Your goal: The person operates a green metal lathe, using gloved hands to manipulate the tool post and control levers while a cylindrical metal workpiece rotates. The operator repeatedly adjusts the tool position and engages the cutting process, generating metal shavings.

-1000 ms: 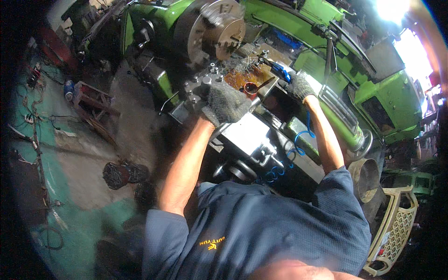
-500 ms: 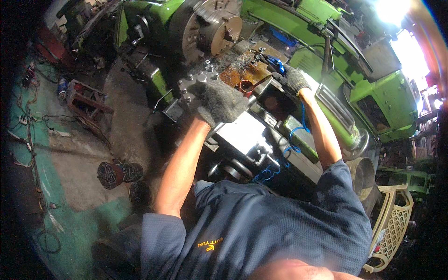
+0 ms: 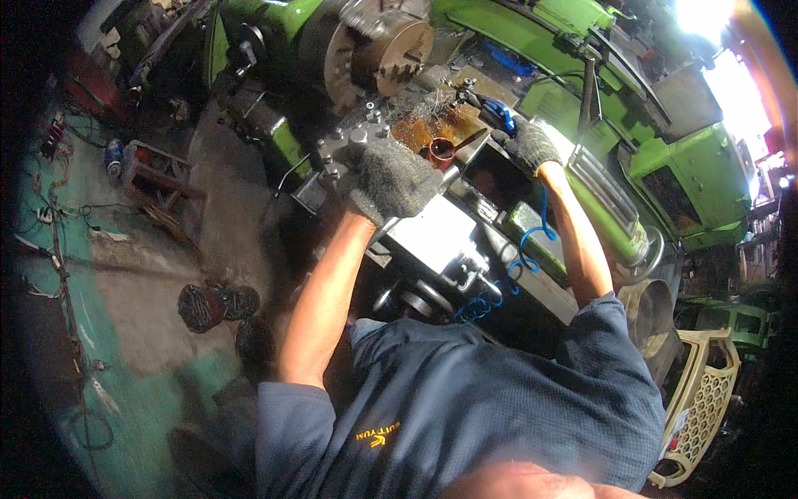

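Observation:
My left hand (image 3: 395, 179), in a grey knit glove, rests curled over the lathe's tool post (image 3: 334, 151), which carries several upright bolts. Its fingertips are hidden, and a metal bar end (image 3: 450, 176) juts out beside it. In my gloved right hand (image 3: 532, 150) is a blue air blow gun (image 3: 502, 111), its nozzle side toward the chuck. A blue coiled hose (image 3: 545, 229) hangs below that wrist. Between the hands stands a small reddish cup (image 3: 440, 149) with a dark-handled tool leaning in it. Beyond them is the lathe chuck (image 3: 392, 60).
Metal chips (image 3: 428, 104) lie on the rusty-brown surface below the chuck. The green lathe bed (image 3: 598, 187) runs along the right. Handwheels (image 3: 416, 301) sit near my body. On the floor at left are a reddish metal frame (image 3: 158, 179) and dark bundles (image 3: 204, 308).
The chuck face shows a different rotational position. Both hands keep nearly the same places, with the right hand's glove and blow gun shifted slightly; the whole view has moved a little.

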Action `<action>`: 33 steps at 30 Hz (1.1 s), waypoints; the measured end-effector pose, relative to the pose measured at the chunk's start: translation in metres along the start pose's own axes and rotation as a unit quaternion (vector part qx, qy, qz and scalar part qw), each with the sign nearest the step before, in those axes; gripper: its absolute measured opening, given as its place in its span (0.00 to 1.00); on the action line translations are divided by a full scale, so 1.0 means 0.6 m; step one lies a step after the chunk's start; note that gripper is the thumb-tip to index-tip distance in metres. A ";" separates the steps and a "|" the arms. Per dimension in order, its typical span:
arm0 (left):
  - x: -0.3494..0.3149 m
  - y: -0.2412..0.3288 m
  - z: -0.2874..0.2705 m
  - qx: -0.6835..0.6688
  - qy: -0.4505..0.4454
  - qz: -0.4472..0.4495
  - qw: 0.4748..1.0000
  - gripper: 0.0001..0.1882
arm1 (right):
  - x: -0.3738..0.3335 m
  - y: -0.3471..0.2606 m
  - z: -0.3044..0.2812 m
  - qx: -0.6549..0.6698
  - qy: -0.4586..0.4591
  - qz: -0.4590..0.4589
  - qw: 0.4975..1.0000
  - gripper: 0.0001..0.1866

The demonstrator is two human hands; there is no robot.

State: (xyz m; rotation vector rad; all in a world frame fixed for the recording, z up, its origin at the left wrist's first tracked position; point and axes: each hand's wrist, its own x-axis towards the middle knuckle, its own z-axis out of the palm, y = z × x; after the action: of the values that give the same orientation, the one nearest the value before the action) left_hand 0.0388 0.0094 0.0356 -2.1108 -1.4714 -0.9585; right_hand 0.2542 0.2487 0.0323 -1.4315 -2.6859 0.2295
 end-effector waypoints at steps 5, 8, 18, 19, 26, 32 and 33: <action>-0.028 -0.017 0.017 -0.015 -0.029 -0.041 0.999 0.13 | 0.005 -0.022 -0.017 0.040 -0.002 -0.047 0.998 0.35; -0.035 -0.025 0.034 0.006 -0.013 -0.041 0.999 0.12 | 0.019 -0.023 -0.019 0.075 -0.028 -0.044 0.996 0.35; -0.011 -0.004 0.008 0.016 -0.011 -0.039 0.999 0.14 | 0.128 -0.046 0.010 0.205 -0.101 -0.023 0.973 0.26; -0.007 -0.001 0.006 0.022 0.000 -0.040 0.999 0.13 | 0.130 -0.053 0.007 0.205 -0.107 -0.016 0.973 0.26; 0.004 0.000 0.008 0.058 0.014 -0.011 0.998 0.12 | 0.144 -0.060 0.011 0.218 -0.119 0.003 0.969 0.28; -0.015 -0.001 0.008 0.147 -0.061 -0.017 0.987 0.10 | 0.163 -0.074 0.043 0.242 -0.110 -0.030 0.964 0.25; -0.016 0.001 0.008 0.159 -0.071 -0.020 0.985 0.10 | 0.168 -0.074 0.047 0.244 -0.110 -0.034 0.963 0.24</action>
State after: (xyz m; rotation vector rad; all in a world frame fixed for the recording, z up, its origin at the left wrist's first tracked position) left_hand 0.0388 0.0061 0.0251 -1.9541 -1.6193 -0.5499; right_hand 0.1579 0.3054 0.0133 -1.2141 -2.5649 1.0191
